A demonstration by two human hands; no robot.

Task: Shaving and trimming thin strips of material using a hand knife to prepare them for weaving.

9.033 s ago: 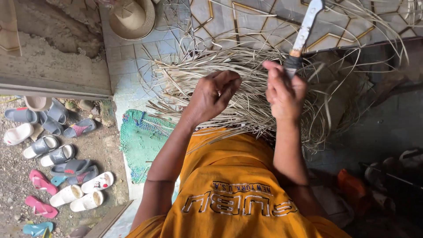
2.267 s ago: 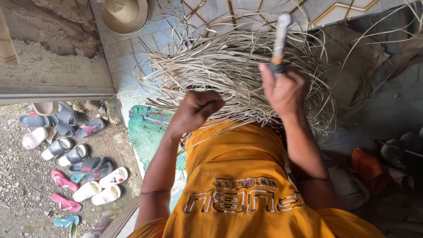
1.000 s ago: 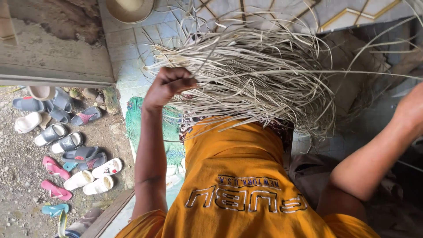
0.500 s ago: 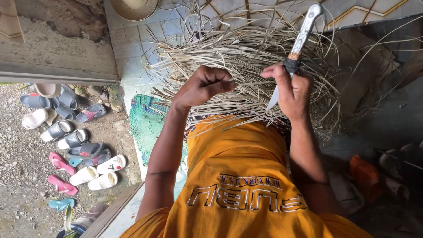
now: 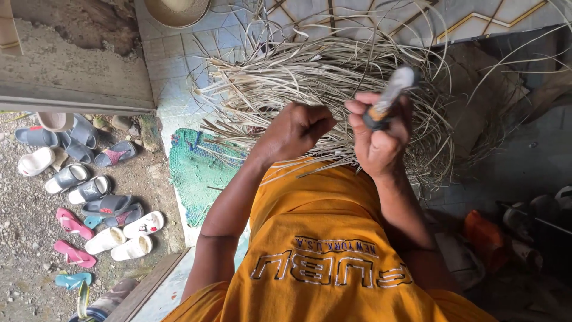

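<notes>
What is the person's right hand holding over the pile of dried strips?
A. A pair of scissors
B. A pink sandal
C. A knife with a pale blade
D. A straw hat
C: the right hand is closed round the dark handle of a knife whose pale blade points up over the pile of dried strips; the straw hat lies far off on the tiles.

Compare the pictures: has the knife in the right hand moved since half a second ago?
Yes. The knife in the right hand now points at the camera, blade foreshortened against the strips.
</notes>
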